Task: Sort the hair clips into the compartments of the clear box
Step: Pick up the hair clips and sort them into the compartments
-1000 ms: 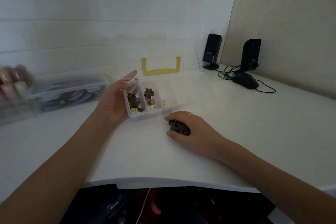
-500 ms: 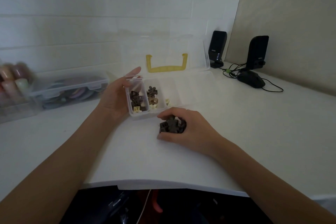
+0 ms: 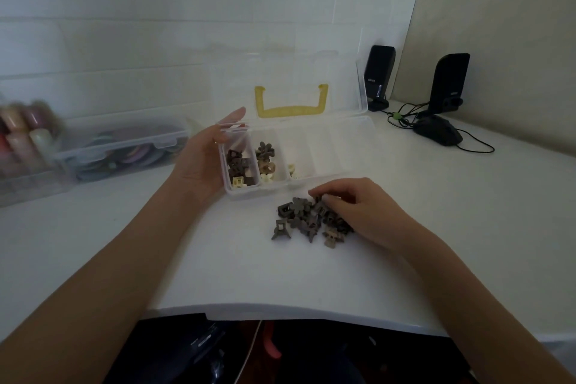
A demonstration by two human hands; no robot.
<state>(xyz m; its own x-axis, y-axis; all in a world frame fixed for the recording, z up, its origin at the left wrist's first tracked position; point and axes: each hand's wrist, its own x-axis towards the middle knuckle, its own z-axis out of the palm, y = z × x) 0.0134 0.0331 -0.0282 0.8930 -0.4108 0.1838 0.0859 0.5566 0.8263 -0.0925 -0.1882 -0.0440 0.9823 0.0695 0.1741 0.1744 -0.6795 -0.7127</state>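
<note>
the clear box stands on the table, its lid raised behind it against the wall; hair clips lie in its three leftmost compartments; the left hand rests against the box's left end; a pile of hair clips lies on the table just before the box, the right hand on the pile's right side; a closed container sits well left of the box; two speakers and a mouse stand at the far right.

Hair clips newly spread beside right hand
</note>
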